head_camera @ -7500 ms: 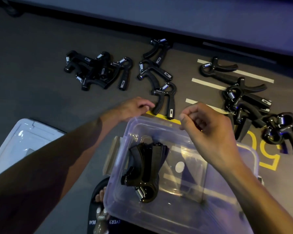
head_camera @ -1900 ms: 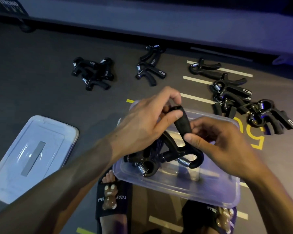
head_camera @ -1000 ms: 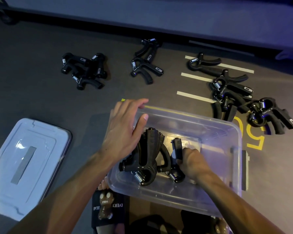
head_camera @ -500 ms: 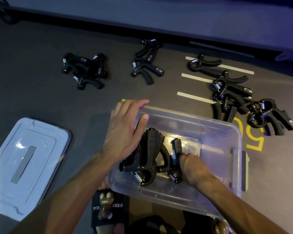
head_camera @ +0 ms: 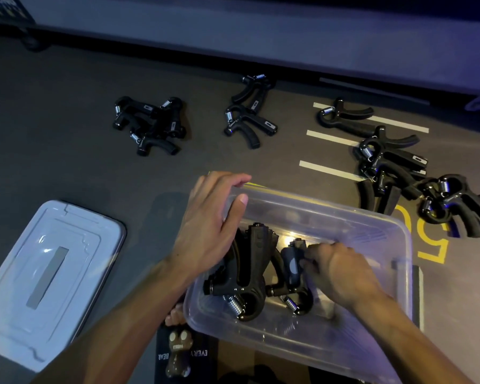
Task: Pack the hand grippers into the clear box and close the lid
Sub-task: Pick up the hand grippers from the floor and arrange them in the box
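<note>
Hand grippers are stiff plastic and metal things with a coil spring at the joint, so they should not bend or break, but their curved handles hook into each other easily — best to take one by a handle and lay it flat. Two groups of them lie inside the clear box (head_camera: pixel 399 245): a stacked bundle (head_camera: pixel 250 275) at its left end, and one single gripper (head_camera: pixel 293 268) just beside the bundle. The right hand (head_camera: pixel 341 275) reaches down into the box with the palm turned down, and its fingers (head_camera: pixel 306 263) are closed on a handle of this single gripper. The left hand (head_camera: pixel 211 228) rests on the far left corner of the box, fingers spread loosely over the rim and holding nothing; it seems to steady the box. Many more loose grippers (head_camera: pixel 394 167) lie on the floor beyond the box and to its right. The lid (head_camera: pixel 47 273) lies left of the box — well apart.
</note>
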The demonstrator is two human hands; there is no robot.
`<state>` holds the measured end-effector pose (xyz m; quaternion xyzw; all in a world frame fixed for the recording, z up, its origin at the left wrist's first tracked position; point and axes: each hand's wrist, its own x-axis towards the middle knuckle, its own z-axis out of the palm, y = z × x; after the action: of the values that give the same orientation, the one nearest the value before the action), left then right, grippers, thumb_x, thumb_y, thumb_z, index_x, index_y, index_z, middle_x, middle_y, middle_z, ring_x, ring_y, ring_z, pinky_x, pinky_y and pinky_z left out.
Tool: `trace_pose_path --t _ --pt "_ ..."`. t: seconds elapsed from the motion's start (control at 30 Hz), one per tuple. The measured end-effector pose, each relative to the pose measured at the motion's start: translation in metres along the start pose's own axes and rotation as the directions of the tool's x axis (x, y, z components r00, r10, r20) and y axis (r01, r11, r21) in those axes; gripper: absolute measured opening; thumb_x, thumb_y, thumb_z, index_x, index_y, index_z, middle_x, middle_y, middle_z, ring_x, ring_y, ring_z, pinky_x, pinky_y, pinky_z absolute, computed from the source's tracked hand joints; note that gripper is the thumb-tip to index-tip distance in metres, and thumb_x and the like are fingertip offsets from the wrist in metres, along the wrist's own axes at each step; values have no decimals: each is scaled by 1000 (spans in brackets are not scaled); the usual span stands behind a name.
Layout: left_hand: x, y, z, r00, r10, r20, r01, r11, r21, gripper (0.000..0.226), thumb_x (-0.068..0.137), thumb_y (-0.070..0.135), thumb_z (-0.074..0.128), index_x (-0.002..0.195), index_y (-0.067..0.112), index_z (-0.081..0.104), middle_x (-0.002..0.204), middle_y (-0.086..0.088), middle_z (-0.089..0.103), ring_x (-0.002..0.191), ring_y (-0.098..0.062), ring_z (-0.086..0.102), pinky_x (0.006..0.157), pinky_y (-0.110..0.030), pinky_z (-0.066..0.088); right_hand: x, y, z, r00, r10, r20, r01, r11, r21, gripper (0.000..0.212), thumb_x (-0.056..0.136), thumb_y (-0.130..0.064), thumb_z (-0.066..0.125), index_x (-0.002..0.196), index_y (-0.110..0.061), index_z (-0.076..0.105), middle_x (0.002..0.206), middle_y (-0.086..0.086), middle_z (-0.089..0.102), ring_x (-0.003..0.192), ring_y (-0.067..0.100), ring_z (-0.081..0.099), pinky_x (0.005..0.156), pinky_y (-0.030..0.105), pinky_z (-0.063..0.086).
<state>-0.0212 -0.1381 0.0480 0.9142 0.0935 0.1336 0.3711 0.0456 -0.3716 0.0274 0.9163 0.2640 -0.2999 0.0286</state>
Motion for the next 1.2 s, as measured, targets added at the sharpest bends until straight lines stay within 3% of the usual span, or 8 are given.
trace_pose_path --t 0.2,0.33,0.43,0.53,0.73,0.97,1.1,1.2 --pt "43 -45 -16 980 -196 -45 194 980 -42 21 104 21 50 117 19 66 109 6 59 99 -11 59 91 -28 48 6 -16 -54 852 -153 -500 346 881 321 18 95 -41 50 101 -33 64 79 -14 70 71 12 67 66 32 54" --pt "75 -108 -16 915 -390 106 372 915 153 37 94 35 50 124 18 63 122 -6 57 114 -28 60 102 -44 48 23 -28 -76 669 -164 -725 466 852 238 22 94 -23 59 112 -15 69 103 -5 68 97 18 57 89 19 38" --pt "96 -140 -14 884 -456 105 403 855 327 41 95 26 60 135 19 58 132 -14 51 122 -39 50 108 -45 42 43 -28 -78 678 -214 -703 468 864 189 24 95 -23 58 115 -13 67 110 -2 67 102 22 55 93 16 31" --pt "120 -157 -16 876 -482 24 434 809 397 46 95 26 59 141 24 54 138 -14 45 126 -42 41 112 -43 36 57 -28 -77 697 -243 -675 480 857 187 22 94 -22 59 114 -14 67 111 -3 66 102 22 55 92 22 36" --pt "159 -179 -9 811 -578 87 446 708 547 46 96 34 57 141 32 53 141 -18 42 130 -46 37 112 -51 37 73 -29 -79 765 -251 -594 473 844 253 23 96 -25 57 117 -19 65 112 -7 64 104 20 54 92 26 41" --pt "165 -177 -22 914 -407 -9 371 824 429 18 94 27 58 106 33 71 112 -15 65 109 -37 60 91 -43 51 72 -27 -79 758 -212 -617 471 832 294 24 94 -21 58 117 -17 64 113 -6 64 105 20 55 93 28 42" --pt "156 -145 -47 954 -286 -87 299 899 320 26 98 25 48 109 32 71 108 -7 71 97 -31 65 81 -41 53 62 -28 -82 748 -163 -643 453 833 316 25 94 -21 59 118 -15 65 114 -4 65 107 21 55 93 23 39" --pt "146 -105 -70 975 -153 -158 183 962 202 27 101 29 44 114 31 68 107 -1 71 99 -21 65 89 -39 51 48 -33 -86 742 -137 -656 458 818 347 25 94 -22 58 118 -16 65 114 -5 65 108 20 56 92 21 37"
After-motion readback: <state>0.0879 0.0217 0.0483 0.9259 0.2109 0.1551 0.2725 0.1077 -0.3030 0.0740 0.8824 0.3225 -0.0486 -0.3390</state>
